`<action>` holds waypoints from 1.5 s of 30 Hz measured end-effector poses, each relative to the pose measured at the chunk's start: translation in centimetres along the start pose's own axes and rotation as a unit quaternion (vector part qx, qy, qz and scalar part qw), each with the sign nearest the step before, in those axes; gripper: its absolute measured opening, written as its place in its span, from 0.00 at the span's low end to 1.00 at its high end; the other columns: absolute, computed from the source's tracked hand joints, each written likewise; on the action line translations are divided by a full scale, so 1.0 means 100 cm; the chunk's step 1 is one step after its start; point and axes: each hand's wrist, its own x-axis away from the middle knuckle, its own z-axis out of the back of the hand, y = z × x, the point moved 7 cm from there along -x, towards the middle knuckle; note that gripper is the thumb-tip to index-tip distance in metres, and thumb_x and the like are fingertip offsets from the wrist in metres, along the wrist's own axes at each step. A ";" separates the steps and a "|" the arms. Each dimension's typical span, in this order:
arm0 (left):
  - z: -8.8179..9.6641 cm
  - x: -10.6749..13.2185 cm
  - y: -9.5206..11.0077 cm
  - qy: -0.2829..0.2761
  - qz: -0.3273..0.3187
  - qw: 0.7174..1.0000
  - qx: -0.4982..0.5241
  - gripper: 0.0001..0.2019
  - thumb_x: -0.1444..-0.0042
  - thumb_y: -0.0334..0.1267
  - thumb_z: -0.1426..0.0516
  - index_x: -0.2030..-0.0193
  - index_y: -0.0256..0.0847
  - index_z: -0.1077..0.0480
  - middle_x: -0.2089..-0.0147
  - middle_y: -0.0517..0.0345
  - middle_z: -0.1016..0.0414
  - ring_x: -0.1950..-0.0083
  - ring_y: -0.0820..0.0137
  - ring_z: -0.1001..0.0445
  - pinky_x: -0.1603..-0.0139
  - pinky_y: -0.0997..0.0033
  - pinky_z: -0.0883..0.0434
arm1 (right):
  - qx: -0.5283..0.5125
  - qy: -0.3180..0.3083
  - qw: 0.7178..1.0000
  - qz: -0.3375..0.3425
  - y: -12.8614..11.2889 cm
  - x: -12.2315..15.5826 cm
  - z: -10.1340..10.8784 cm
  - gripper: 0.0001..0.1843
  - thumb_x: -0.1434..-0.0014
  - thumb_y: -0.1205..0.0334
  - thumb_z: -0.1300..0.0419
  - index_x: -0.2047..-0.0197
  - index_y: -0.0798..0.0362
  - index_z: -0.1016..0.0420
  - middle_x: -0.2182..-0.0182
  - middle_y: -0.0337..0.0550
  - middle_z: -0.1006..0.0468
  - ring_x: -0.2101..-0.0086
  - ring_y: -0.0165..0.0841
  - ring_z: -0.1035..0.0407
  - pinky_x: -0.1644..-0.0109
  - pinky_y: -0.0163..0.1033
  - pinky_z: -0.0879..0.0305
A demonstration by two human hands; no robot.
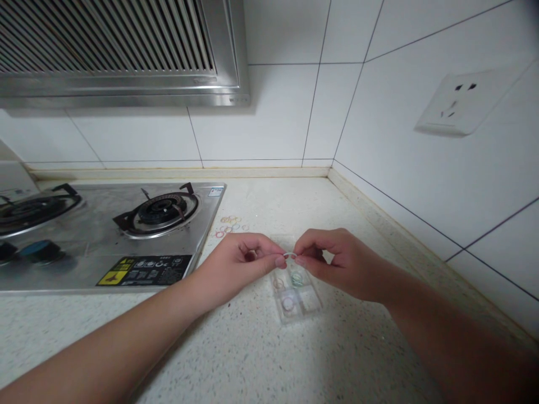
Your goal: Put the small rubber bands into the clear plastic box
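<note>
My left hand [255, 257] and my right hand [330, 259] meet above a clear divided box [281, 313]. Between them, each pinching one end, they hold a small whitish ring-shaped band [289, 255]. Whether it is elastic I cannot tell. In the box's compartments lie green bands [297, 279], an orange-brown band [278, 283] and a pale purplish band [288, 303]. The box's far end is partly hidden behind my fingers. Beyond my left hand, a loose group of yellow, red and pale bands [229, 221] lies on the counter.
The speckled counter [219, 359] runs to a corner of white tiled walls. A steel gas stove [185, 224] with black burners stands on the left, under a range hood [227, 84]. A wall socket [458, 104] is at the upper right.
</note>
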 end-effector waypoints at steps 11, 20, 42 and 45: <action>0.004 0.000 -0.004 -0.004 -0.010 1.000 -0.023 0.10 0.44 0.42 0.36 0.64 0.37 0.23 0.67 0.56 0.21 0.66 0.71 0.28 0.64 0.72 0.33 | 0.009 0.018 1.000 0.017 -0.005 -0.001 0.002 0.06 0.36 0.60 0.42 0.64 0.53 0.28 0.76 0.35 0.30 0.75 0.26 0.38 0.71 0.32 0.41; -0.002 0.003 0.001 -0.049 0.001 0.998 -0.046 0.19 0.33 0.48 0.48 0.62 0.39 0.20 0.69 0.56 0.21 0.70 0.73 0.31 0.65 0.72 0.35 | 0.066 0.069 0.991 0.092 -0.015 0.004 0.007 0.02 0.39 0.64 0.39 0.62 0.52 0.26 0.77 0.34 0.28 0.76 0.24 0.36 0.71 0.30 0.40; -0.009 0.003 -0.005 -0.064 0.024 0.998 0.012 0.10 0.38 0.41 0.41 0.64 0.35 0.26 0.70 0.60 0.26 0.67 0.75 0.32 0.63 0.74 0.37 | 0.156 0.080 0.971 0.162 -0.025 0.004 0.008 0.04 0.39 0.66 0.39 0.59 0.53 0.26 0.75 0.32 0.28 0.76 0.22 0.36 0.69 0.30 0.43; -0.007 0.003 -0.003 -0.055 0.018 0.998 0.007 0.10 0.38 0.41 0.41 0.63 0.35 0.26 0.70 0.60 0.26 0.67 0.75 0.31 0.64 0.74 0.37 | 0.135 0.070 0.974 0.170 -0.029 0.004 0.008 0.02 0.38 0.66 0.40 0.62 0.53 0.26 0.77 0.32 0.29 0.77 0.22 0.38 0.70 0.30 0.43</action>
